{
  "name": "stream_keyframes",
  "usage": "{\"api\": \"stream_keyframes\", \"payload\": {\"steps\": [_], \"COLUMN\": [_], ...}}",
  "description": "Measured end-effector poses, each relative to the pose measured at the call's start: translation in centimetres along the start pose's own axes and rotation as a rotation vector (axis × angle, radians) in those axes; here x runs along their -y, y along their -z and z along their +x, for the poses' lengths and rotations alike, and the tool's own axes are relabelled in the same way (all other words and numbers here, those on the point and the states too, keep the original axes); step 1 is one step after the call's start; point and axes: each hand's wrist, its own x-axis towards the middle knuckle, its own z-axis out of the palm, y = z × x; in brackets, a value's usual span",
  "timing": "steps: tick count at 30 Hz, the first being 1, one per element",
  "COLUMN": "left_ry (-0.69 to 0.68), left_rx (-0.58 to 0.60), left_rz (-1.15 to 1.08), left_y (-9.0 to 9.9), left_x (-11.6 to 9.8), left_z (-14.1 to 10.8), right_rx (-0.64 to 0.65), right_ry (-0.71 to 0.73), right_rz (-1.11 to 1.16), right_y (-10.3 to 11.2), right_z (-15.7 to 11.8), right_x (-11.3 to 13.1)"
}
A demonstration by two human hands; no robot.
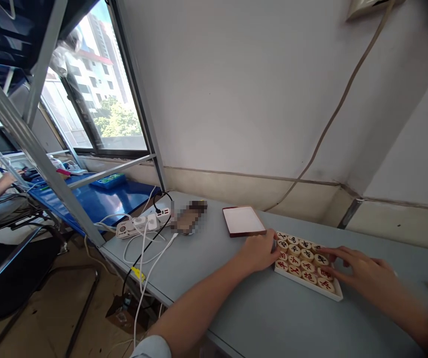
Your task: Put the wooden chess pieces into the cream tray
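Left forearm (199, 311) nearest, bare, lying along the grey tabletop (273, 318). Left hand (258, 251): fingers loosely curled against the left edge of a white tray (288, 277) of Chinese chess pieces (295, 259), holding nothing. Right hand (363, 271): fingers spread open, touching the pieces at the tray's far side, nothing gripped. Just past the left fingers, a brown-framed white board (243, 221); farther off, a power strip (142, 225).

Left hand (260, 251) palm down, fingers together, pointing right – left forearm (202, 303) angled up from lower edge. Right hand (363, 271) palm down, fingers spread, pointing left – hands apart, facing each other.
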Motion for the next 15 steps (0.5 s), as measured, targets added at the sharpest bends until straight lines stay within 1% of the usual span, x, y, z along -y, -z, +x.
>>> {"api": "stream_keyframes", "payload": {"steps": [4, 12, 15], "left_ry": [0.005, -0.011, -0.011], "left_rx": [0.012, 0.003, -0.014], "left_rz": [0.011, 0.012, 0.006], "left_y": [0.0, -0.4, -0.6], "left_x": [0.0, 0.2, 0.3], "left_z": [0.0, 0.2, 0.2], "right_rx": [0.007, -0.023, 0.009], "right_ry": [0.003, 0.024, -0.015], "right_rz": [-0.008, 0.03, 0.044], "right_y": [0.4, -0.3, -0.4], "right_z": [0.0, 0.3, 0.3], "right_x": [0.0, -0.6, -1.6]}}
